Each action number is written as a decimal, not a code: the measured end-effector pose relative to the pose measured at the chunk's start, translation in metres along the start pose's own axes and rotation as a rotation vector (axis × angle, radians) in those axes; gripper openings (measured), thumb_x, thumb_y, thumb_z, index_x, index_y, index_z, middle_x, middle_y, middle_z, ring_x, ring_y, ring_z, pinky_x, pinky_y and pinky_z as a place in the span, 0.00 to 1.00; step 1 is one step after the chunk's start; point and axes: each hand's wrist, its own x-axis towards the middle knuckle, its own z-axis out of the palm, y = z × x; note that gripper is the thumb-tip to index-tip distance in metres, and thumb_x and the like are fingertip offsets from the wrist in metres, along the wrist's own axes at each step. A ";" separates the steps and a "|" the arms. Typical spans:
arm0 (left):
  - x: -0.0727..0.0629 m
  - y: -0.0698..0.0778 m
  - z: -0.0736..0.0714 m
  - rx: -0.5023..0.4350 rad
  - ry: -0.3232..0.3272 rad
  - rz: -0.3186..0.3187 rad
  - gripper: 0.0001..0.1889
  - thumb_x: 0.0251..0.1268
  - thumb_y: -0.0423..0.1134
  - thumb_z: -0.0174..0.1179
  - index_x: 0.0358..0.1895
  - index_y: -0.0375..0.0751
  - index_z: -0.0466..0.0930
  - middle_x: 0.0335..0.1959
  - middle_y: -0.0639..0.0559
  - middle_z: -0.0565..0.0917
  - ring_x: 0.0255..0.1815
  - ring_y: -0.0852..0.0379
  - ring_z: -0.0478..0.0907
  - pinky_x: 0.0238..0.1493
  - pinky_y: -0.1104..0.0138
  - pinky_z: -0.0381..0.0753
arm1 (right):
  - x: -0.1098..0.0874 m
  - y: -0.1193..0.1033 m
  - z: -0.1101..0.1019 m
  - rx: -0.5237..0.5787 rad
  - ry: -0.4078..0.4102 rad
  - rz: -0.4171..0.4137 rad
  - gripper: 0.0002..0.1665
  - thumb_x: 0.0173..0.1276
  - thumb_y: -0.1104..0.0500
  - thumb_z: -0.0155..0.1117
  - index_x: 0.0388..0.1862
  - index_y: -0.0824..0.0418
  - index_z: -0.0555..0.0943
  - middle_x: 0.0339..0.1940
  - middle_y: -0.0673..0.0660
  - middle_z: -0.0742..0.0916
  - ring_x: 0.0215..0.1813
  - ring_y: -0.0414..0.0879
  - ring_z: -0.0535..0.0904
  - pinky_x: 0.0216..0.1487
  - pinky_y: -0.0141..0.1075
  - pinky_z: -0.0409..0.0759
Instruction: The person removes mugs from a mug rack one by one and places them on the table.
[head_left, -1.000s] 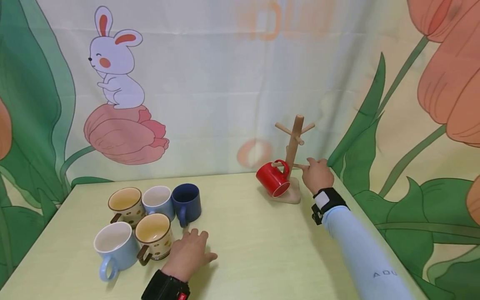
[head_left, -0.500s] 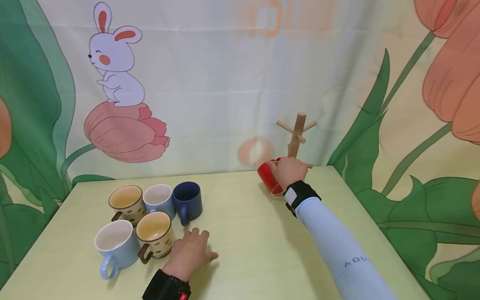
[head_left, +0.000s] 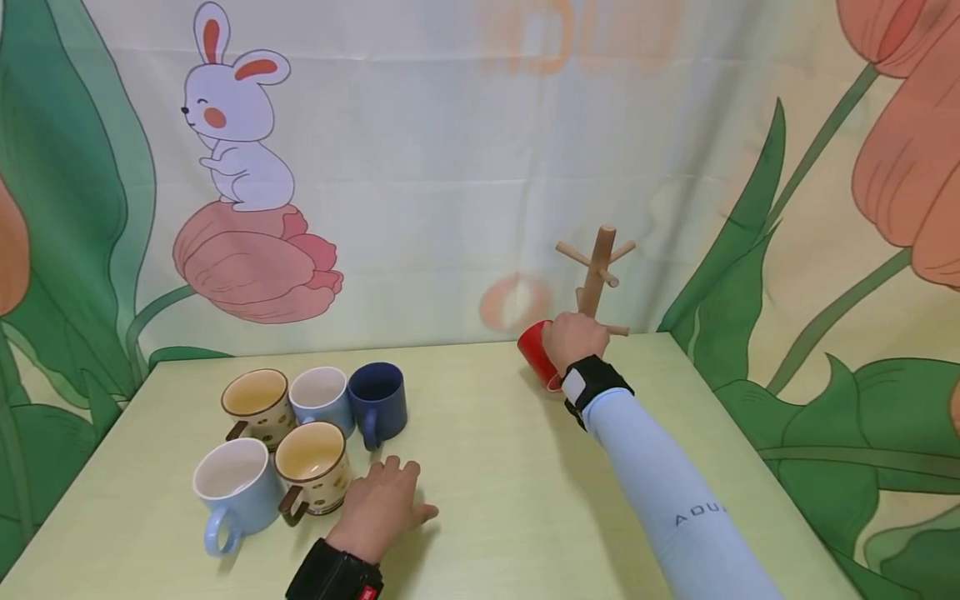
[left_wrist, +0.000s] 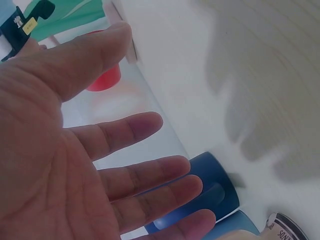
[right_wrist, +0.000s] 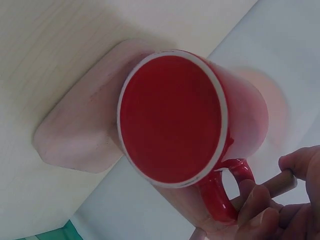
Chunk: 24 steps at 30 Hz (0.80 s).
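A red mug (head_left: pixel 534 348) hangs tilted by its handle on a low peg of the wooden mug tree (head_left: pixel 598 271), back right. My right hand (head_left: pixel 576 340) covers part of it in the head view. In the right wrist view, the mug's base (right_wrist: pixel 172 120) faces the camera. Curled fingers hold the handle (right_wrist: pixel 216 200) where the peg (right_wrist: pixel 281 184) passes through it, and the thumb is at the peg's tip. My left hand (head_left: pixel 381 510) holds nothing; its fingers are spread low over the table, beside a cream dotted mug (head_left: pixel 313 479).
At left, a light blue mug (head_left: pixel 247 498), a second dotted mug (head_left: pixel 262 412), another light blue mug (head_left: pixel 322 400) and a navy mug (head_left: pixel 381 408) stand upright, close together. A printed curtain (head_left: pixel 420 167) rises behind the table (head_left: pixel 480 467).
My right hand has moved left from beside the tree's right peg to the red mug's handle and taken hold there. The left hand stays in place.
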 end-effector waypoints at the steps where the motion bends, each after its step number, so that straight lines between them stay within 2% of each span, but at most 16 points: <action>1: 0.000 0.000 0.000 0.002 0.000 -0.001 0.28 0.51 0.55 0.74 0.47 0.36 0.80 0.40 0.40 0.78 0.43 0.41 0.77 0.38 0.46 0.78 | -0.001 0.001 0.000 -0.028 -0.009 -0.020 0.19 0.74 0.45 0.57 0.37 0.60 0.82 0.20 0.56 0.81 0.22 0.50 0.77 0.24 0.40 0.80; 3: 0.000 0.001 0.001 0.006 0.000 0.000 0.28 0.51 0.55 0.74 0.46 0.37 0.80 0.39 0.41 0.78 0.42 0.41 0.77 0.38 0.46 0.78 | -0.002 0.002 -0.001 -0.083 -0.028 -0.065 0.15 0.70 0.48 0.64 0.43 0.59 0.82 0.22 0.57 0.81 0.24 0.51 0.77 0.25 0.41 0.81; 5: 0.000 0.001 0.001 0.011 0.001 0.000 0.28 0.51 0.56 0.74 0.45 0.37 0.80 0.39 0.41 0.78 0.42 0.42 0.77 0.37 0.46 0.78 | -0.004 0.004 -0.002 -0.122 -0.045 -0.103 0.17 0.66 0.50 0.69 0.48 0.58 0.82 0.25 0.57 0.82 0.26 0.52 0.77 0.26 0.43 0.82; 7: -0.001 0.001 0.001 0.012 0.004 0.002 0.28 0.50 0.56 0.74 0.45 0.37 0.80 0.38 0.41 0.78 0.41 0.42 0.77 0.37 0.46 0.78 | -0.007 0.006 -0.003 -0.105 -0.052 -0.098 0.19 0.66 0.50 0.69 0.50 0.59 0.82 0.27 0.58 0.82 0.27 0.53 0.78 0.27 0.43 0.83; 13: 0.000 0.001 0.001 0.011 0.000 0.009 0.28 0.51 0.56 0.74 0.45 0.37 0.80 0.38 0.41 0.78 0.41 0.42 0.77 0.37 0.47 0.78 | -0.012 0.015 -0.008 -0.039 -0.080 -0.075 0.18 0.65 0.51 0.69 0.48 0.61 0.84 0.28 0.60 0.84 0.28 0.54 0.79 0.30 0.46 0.84; 19: -0.001 0.003 0.001 0.009 -0.007 0.016 0.28 0.51 0.55 0.74 0.45 0.37 0.80 0.38 0.42 0.77 0.40 0.43 0.77 0.37 0.48 0.78 | -0.008 0.029 -0.006 0.103 -0.100 -0.012 0.18 0.70 0.50 0.61 0.45 0.63 0.85 0.27 0.60 0.84 0.28 0.53 0.79 0.31 0.46 0.83; 24: -0.002 0.003 0.002 0.012 -0.002 0.020 0.27 0.51 0.55 0.74 0.44 0.37 0.79 0.37 0.42 0.77 0.40 0.43 0.77 0.36 0.48 0.78 | -0.005 0.043 -0.003 0.139 -0.116 -0.064 0.19 0.72 0.52 0.56 0.53 0.59 0.85 0.30 0.59 0.86 0.31 0.53 0.80 0.31 0.46 0.82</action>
